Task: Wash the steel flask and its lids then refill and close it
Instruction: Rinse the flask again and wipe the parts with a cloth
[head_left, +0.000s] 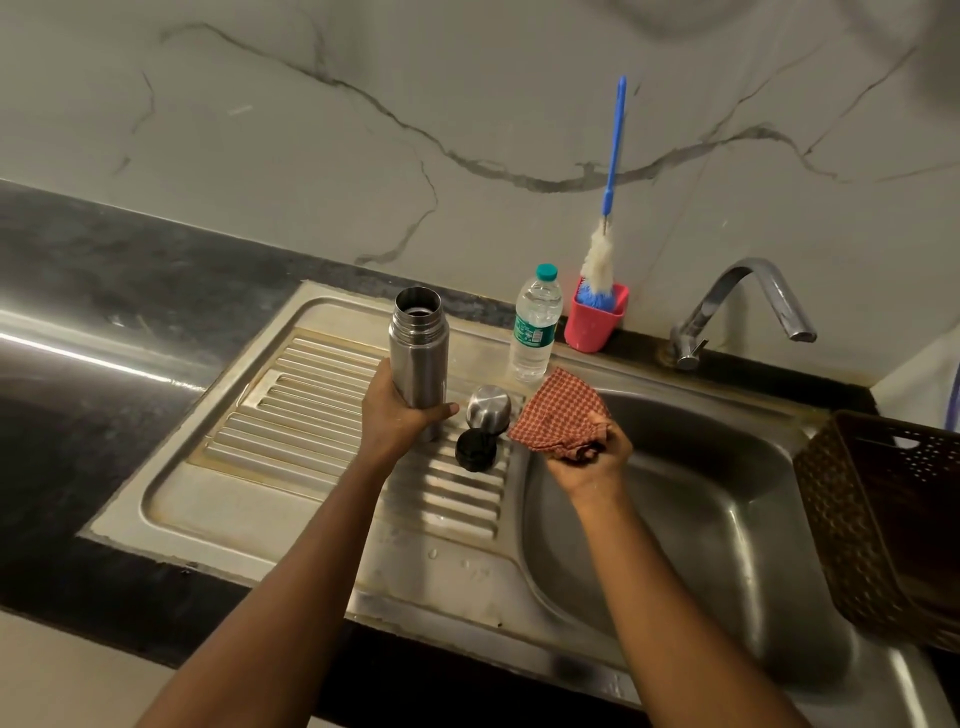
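Observation:
The steel flask (418, 349) stands upright and uncapped on the ribbed drainboard (311, 415). My left hand (397, 410) is wrapped around its lower body. Just right of it lie the steel outer lid (488, 408), dome up, and the black inner lid (476, 450) in front of it. My right hand (597, 457) grips a bunched red checked cloth (561, 415) at the sink basin's left rim, beside the lids. A clear plastic water bottle (536, 325) with a teal cap stands behind the lids.
A pink cup (595, 325) at the back holds a blue-handled bottle brush (613, 171) leaning on the marble wall. The tap (748, 301) arches over the steel sink basin (701, 519). A brown perforated basket (883, 519) sits on the sink's right edge. Black countertop lies left.

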